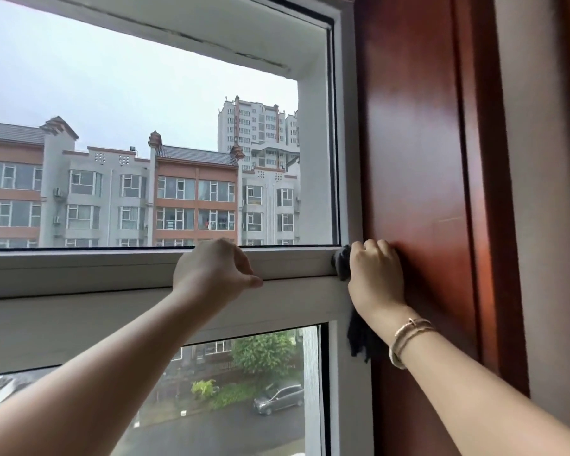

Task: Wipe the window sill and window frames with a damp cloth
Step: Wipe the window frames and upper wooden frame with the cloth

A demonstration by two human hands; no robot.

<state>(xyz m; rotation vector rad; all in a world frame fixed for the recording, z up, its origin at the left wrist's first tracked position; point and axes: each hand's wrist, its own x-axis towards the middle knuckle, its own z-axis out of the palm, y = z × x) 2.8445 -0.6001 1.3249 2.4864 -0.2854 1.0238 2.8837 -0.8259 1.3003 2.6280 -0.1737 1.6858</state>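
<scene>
Outside there's a long low apartment block (112, 199) with orange and grey walls and grey tiled roofs, plus a taller white tower (255, 126) poking up behind it on the right. Sky (96, 77) is flat grey and overcast. Through the lower pane you can see a wet looking road (227, 426) with a grey car (278, 398) parked at the edge, a leafy green tree (264, 352) above it and some low shrubs (208, 390) to its left. On the right side indoors there's a glossy reddish-brown wood panel (415, 143) running top to bottom, then a plain pale wall (537, 192) past it
</scene>
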